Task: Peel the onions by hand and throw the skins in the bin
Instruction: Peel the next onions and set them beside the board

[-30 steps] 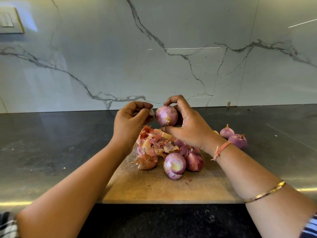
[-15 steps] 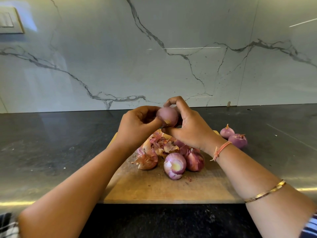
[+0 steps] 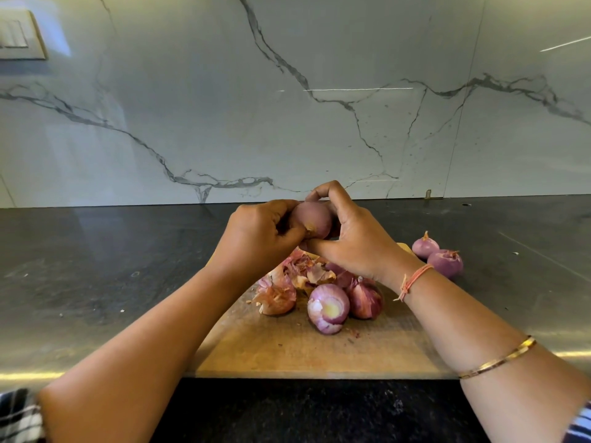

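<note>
Nearest, a wooden cutting board (image 3: 287,353) lies at the front edge of the dark, faintly glossy counter (image 3: 96,266), its worn, pale-brown face flecked with bits of skin. Near the board's middle sits a peeled onion (image 3: 328,308), round and purple, its yellowish cut end turned toward the camera. A darker onion (image 3: 366,298) touches its right side, though I cannot tell how much skin remains on it. Just left lies a papery, pinkish-brown husk (image 3: 276,297), and behind these is a loose heap of skins (image 3: 303,270), dry and curled, its far part hidden by the wrists. Above the heap, both hands grip the held onion (image 3: 313,219). The right hand (image 3: 358,241) cups it with fingers curled over the top and thumb beneath. The left hand (image 3: 259,238) pinches at its root end, with the fingertips hidden. Off the board's far right corner, two peeled onions (image 3: 445,263) rest on the counter, touching. Beyond rises a smooth white marble wall (image 3: 319,123) with grey veins.
</note>
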`<state>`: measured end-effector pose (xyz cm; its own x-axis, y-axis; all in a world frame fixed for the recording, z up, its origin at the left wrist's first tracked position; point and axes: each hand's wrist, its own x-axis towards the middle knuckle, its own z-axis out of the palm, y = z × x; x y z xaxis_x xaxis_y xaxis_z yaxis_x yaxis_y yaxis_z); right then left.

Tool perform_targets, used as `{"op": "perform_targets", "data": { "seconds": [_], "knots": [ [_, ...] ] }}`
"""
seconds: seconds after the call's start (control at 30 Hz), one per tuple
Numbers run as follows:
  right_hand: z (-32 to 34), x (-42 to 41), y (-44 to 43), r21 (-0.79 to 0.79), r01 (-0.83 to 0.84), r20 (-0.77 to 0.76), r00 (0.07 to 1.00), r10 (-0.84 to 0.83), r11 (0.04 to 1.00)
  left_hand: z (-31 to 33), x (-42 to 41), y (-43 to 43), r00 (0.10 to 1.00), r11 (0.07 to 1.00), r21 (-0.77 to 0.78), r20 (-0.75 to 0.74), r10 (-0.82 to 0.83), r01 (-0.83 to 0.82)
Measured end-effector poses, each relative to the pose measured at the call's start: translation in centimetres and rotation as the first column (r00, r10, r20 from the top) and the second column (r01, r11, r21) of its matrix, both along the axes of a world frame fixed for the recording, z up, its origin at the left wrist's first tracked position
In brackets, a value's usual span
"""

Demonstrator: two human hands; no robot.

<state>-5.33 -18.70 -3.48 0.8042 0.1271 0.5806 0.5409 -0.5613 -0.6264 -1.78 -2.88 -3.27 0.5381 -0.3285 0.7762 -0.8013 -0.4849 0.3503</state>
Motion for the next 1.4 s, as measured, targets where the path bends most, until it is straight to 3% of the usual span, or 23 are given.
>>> {"op": "perform_targets", "data": {
  "seconds": [0.23,0.33,0.47,0.67,0.8,1.0,1.2,1.4],
  "knots": [
    [0.1,-0.1,-0.1,0.033,-0.02,-0.023,1.0,0.021,0.999,0.1,0.3,0.3,0.999,0.999,0.049,0.044,0.011,-0.013],
    [0.2,-0.1,-0.1,0.041,-0.043,-0.035,0.998,0.045,0.998,0.2,0.7,0.5,0.999,0.999,-0.033,-0.003,0.032,-0.032],
    [0.1,0.1,-0.2,0.1,-0.092,-0.056,0.994,0.098,0.991,-0.1,0.9,0.3,0.982,0.984,-0.177,-0.185,-0.039,0.006],
    [0.1,0.5,-0.3,0.307,-0.149,-0.063,0.982,0.176,0.94,-0.1,0.7,-0.1,0.921,0.922,-0.385,-0.341,-0.188,0.045],
    [-0.1,0.7,-0.1,0.442,-0.171,-0.139,0.957,0.256,0.881,-0.6,0.2,-0.5,0.96,0.969,-0.243,-0.256,-0.109,0.045],
    [0.1,0.7,0.0,0.394,-0.143,-0.126,0.97,0.208,0.908,-0.6,0.1,-0.6,0.973,0.972,-0.233,-0.215,-0.082,0.03],
    [0.6,0.1,0.2,0.417,-0.198,-0.14,0.95,0.278,0.887,-0.5,0.6,-0.3,0.927,0.938,-0.347,-0.357,-0.116,-0.016],
    [0.7,0.3,-0.3,0.509,-0.091,-0.175,0.963,0.206,0.856,-0.7,1.0,-0.1,0.899,0.961,-0.278,-0.425,-0.107,-0.017]
  ]
}}
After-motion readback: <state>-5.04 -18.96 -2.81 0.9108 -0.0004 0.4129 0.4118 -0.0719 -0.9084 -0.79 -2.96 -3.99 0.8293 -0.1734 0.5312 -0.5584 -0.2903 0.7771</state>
